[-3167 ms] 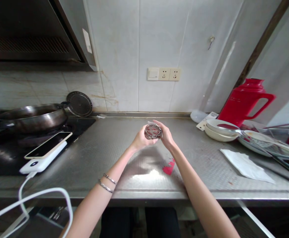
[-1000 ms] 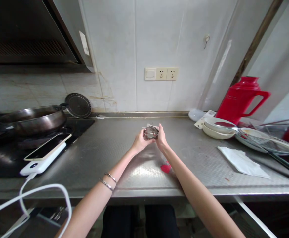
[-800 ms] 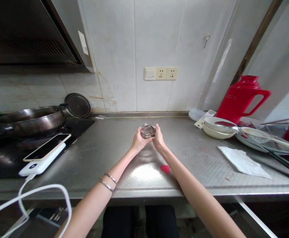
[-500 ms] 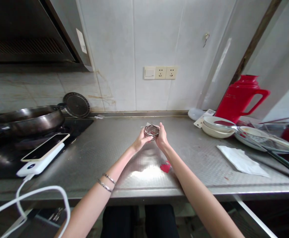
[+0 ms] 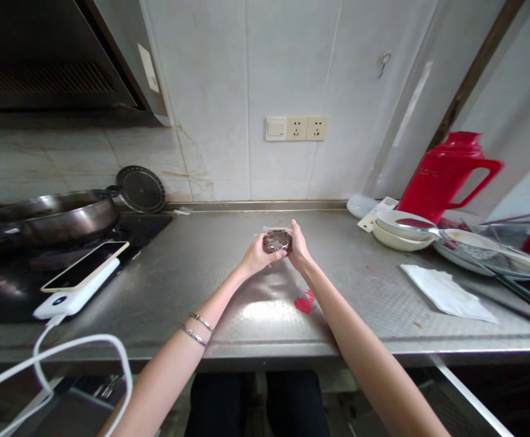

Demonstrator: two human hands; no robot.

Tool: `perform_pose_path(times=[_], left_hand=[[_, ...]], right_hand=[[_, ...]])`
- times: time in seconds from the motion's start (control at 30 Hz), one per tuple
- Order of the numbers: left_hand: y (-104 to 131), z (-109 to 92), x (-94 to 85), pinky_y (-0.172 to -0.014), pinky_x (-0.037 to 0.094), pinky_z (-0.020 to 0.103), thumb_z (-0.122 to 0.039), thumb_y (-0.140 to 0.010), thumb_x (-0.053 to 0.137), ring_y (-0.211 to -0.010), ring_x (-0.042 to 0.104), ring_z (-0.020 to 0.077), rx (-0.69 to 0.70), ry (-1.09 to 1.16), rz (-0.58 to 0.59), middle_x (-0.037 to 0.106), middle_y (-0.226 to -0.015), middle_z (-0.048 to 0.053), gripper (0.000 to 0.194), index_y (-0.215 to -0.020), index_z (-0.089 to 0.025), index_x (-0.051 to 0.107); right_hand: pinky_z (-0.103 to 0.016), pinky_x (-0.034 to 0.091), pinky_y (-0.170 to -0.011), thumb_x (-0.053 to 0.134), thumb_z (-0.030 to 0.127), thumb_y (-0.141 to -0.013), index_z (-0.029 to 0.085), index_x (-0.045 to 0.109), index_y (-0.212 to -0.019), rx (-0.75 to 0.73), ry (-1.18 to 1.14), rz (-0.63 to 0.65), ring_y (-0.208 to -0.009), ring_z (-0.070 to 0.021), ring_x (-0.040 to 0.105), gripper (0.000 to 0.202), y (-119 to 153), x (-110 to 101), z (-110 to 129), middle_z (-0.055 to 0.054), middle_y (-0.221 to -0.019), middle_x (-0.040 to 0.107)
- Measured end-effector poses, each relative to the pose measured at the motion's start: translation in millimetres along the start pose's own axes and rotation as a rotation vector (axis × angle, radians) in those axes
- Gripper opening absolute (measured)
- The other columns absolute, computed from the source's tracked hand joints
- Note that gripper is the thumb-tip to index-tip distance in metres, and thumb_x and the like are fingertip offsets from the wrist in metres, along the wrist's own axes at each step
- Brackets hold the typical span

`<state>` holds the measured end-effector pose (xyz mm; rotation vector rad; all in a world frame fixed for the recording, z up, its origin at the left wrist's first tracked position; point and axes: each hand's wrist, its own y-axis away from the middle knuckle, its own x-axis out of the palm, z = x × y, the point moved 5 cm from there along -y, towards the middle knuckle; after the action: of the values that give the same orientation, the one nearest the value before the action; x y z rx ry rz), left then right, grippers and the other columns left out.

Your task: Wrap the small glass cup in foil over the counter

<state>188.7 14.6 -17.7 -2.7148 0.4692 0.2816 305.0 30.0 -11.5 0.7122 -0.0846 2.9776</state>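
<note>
Steel counter (image 5: 192,267), kitchen wall behind. Left hand (image 5: 256,257) and right hand (image 5: 298,247) both curled around small dark wrapped lump (image 5: 277,241), held between them above counter. Risk: shiny wrap slippery, lump could slip, drop onto counter near red scrap (image 5: 305,301) below right hand.

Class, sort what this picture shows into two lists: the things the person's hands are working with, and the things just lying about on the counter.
In hand:
left hand
right hand
small shiny wrapped object, gripped between both hands

Lying about:
phone on a power bank
pan
red jug
bowls
white napkin
red scrap
</note>
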Motion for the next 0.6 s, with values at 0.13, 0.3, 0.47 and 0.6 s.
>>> perform_pose_path(times=[0.13,0.3,0.47,0.6], left_hand=[[-1,0,-6.8,-0.056,0.053,0.026,-0.047,-0.063,0.075,-0.085,0.064,0.0212,0.003,-0.073,-0.165,0.063,-0.105,0.013,0.068,-0.114,-0.014,0.044],[-5,8,-11.7,-0.068,0.055,0.031,-0.04,-0.062,0.078,-0.099,0.061,0.0241,-0.013,0.013,-0.241,0.057,-0.119,0.015,0.073,-0.118,-0.016,0.038],[-3,0,1.2,-0.062,0.056,0.027,-0.04,-0.072,0.071,-0.105,0.059,0.0251,-0.068,0.211,0.074,0.054,-0.127,0.012,0.065,-0.126,-0.022,0.04],[-3,-10,1.6,-0.058,0.055,0.025,-0.034,-0.067,0.075,-0.103,0.06,0.0263,-0.043,0.292,0.11,0.058,-0.122,0.014,0.062,-0.12,-0.017,0.049]], right_hand=[[-0.026,0.048,-0.061,0.039,0.062,-0.082,0.017,0.066,-0.074,-0.042,0.017,0.02,-0.069,-0.0183,0.066,0.053,2,8,-5,-0.003,-0.068,0.071],[-0.023,0.044,-0.058,0.04,0.062,-0.082,0.022,0.064,-0.091,-0.002,0.042,-0.034,-0.067,-0.0145,0.064,0.048,5,10,-16,0.001,-0.078,0.072],[-0.024,0.043,-0.053,0.038,0.067,-0.079,0.019,0.064,-0.078,-0.063,0.052,-0.07,-0.061,-0.0167,0.063,0.054,-8,-5,-11,-0.001,-0.068,0.071],[-0.027,0.047,-0.055,0.038,0.066,-0.08,0.018,0.065,-0.073,-0.073,0.028,-0.12,-0.062,-0.0192,0.064,0.055,-14,-14,-4,-0.003,-0.063,0.069]])
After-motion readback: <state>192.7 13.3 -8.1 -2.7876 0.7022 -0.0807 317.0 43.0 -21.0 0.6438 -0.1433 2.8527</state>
